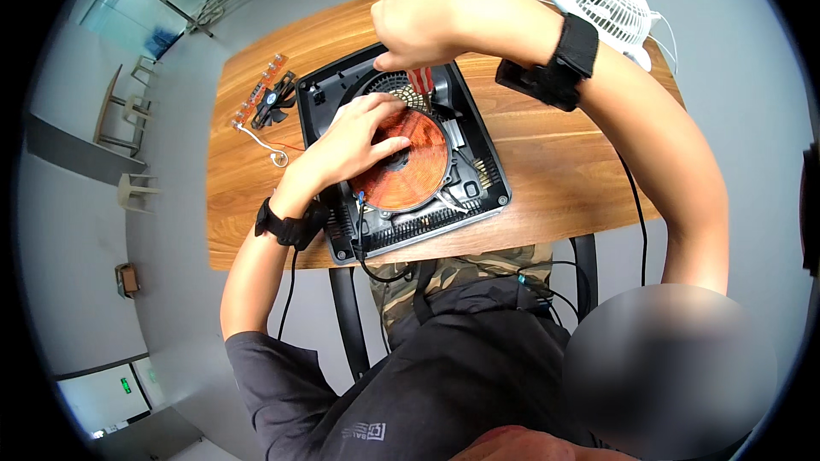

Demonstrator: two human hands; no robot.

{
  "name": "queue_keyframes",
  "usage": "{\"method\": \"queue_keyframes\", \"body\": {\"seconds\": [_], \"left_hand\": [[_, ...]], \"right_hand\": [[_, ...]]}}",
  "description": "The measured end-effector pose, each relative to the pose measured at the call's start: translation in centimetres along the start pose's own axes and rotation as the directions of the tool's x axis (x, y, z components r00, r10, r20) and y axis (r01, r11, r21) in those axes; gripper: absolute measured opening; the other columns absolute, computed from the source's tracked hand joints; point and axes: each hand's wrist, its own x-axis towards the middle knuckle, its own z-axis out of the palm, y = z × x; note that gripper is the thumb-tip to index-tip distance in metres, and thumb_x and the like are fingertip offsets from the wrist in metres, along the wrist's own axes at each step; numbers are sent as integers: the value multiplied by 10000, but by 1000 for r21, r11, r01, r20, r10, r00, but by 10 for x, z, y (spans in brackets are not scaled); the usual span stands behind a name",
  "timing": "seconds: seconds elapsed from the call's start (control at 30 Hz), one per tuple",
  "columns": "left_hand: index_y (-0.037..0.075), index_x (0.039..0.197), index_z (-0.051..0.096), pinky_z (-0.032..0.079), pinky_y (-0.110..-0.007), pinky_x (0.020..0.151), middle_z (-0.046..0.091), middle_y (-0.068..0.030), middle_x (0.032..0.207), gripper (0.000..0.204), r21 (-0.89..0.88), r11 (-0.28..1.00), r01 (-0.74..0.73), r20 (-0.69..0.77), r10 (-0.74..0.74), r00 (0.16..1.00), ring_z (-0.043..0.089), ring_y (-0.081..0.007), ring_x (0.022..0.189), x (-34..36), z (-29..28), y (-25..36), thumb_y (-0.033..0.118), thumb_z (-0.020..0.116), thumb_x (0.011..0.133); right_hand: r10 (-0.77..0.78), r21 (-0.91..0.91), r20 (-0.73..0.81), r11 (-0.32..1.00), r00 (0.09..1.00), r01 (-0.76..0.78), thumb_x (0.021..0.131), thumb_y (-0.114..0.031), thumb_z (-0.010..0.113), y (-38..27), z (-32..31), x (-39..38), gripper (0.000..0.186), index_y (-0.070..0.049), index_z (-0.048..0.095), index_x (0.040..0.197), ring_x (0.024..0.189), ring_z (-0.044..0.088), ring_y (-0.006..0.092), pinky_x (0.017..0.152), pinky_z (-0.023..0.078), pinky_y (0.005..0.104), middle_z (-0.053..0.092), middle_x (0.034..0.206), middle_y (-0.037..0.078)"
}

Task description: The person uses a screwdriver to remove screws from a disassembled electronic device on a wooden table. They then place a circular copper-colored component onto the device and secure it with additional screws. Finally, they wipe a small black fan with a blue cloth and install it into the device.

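Note:
An opened induction cooker, a black housing, lies on the table with a round copper coil inside and a grille behind it. My left hand rests over the coil's left side, thumb apart, fingers reaching toward the grille. My right hand is curled above the rear of the housing, closed on what looks like a screwdriver with a red striped handle, pointing down beside the coil; its tip is hard to make out.
On the wooden table, a small circuit board and black fan with wires lie left of the cooker. A white desk fan stands at back right. Black cables hang near both arms. Chairs stand beyond.

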Motion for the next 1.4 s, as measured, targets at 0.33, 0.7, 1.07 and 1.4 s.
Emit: {"method": "queue_keyframes", "body": {"seconds": [0.33, 0.7, 1.07, 1.4], "left_hand": [[-37, 1279, 675, 529, -429, 1026, 650, -211, 1295, 423, 58, 998, -11, 62, 7, 998, 644, -392, 1173, -9, -4, 14, 181, 723, 920], [-8, 1236, 707, 563, -436, 965, 665, -188, 1274, 398, 54, 997, -47, 36, 45, 998, 677, -383, 1113, -7, -1, 13, 199, 755, 898], [-35, 1249, 694, 528, -420, 1043, 646, -222, 1337, 416, 75, 997, -29, 69, 24, 997, 651, -386, 1189, -7, -3, 17, 171, 743, 891], [-33, 1310, 663, 488, -412, 1088, 640, -204, 1339, 443, 78, 997, 12, 134, -23, 991, 605, -369, 1279, -2, -7, 23, 126, 734, 903]], "right_hand": [[-125, 93, 168, 990, 978, 110, 946, -181, 690, -7, -35, -28, 341, 65, 550, 1135, 699, 734, 285, 535, 576, 372, 732, 966, 198], [-190, -211, -300, 969, 935, 129, 987, -310, 636, 3, 11, -26, 385, 32, 753, 852, 793, 734, 382, 741, 602, 448, 733, 831, 214], [-177, -81, -167, 983, 970, 165, 908, -154, 604, 6, -7, -48, 232, -21, 790, 951, 989, 740, 342, 832, 583, 403, 751, 1002, 229], [-19, -183, -120, 983, 993, -4, 844, -200, 669, -23, -19, -54, 256, -51, 808, 998, 875, 751, 333, 771, 602, 437, 770, 935, 177]]}}
